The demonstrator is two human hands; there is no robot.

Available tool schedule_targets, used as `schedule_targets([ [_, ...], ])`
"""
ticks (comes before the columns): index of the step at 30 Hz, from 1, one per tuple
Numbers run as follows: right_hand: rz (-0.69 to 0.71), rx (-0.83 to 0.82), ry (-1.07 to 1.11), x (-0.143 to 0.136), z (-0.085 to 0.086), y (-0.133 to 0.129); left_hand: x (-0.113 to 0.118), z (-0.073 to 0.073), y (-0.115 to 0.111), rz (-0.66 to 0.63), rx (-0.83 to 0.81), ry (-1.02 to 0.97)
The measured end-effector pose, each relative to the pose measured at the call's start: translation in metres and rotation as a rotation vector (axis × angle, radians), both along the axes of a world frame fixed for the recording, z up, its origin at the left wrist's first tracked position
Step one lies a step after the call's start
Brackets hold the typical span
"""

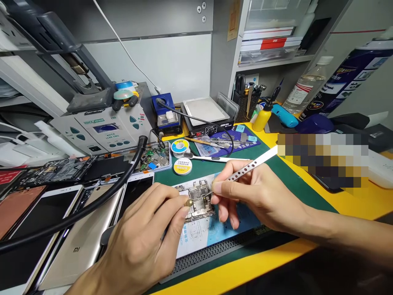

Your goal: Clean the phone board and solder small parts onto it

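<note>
A phone circuit board (202, 209) lies on a blue and white printed sheet (221, 235) in front of me. My right hand (258, 190) holds white tweezers (245, 169) with a row of holes, in a pinch near the tip. The tip points down-left onto the board's upper middle. My left hand (144, 233) is closed at the board's left side, pinching a tool with a rounded brass-coloured end (189, 203); a thin tip juts from it over the board. Its handle is hidden by my fingers.
Left stand a hot-air station (107, 129), its black hose (123, 182) and several phones (76, 235). Behind the board are a solder spool (180, 146), a round tin (182, 166), a brush (221, 159) and a heating plate (208, 112). Bottles (307, 88) stand right.
</note>
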State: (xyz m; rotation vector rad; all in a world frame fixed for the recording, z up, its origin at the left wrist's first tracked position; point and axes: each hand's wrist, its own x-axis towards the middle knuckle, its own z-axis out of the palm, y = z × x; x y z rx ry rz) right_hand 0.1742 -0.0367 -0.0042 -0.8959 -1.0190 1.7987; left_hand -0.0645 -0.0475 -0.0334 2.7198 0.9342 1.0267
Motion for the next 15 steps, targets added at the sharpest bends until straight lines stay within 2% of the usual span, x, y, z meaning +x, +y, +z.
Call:
schedule_targets([
  [15, 0.004, 0.002, -0.015, 0.0015, -0.0005, -0.0006, -0.0009, 0.0000, -0.0003, -0.007, 0.001, 0.002],
])
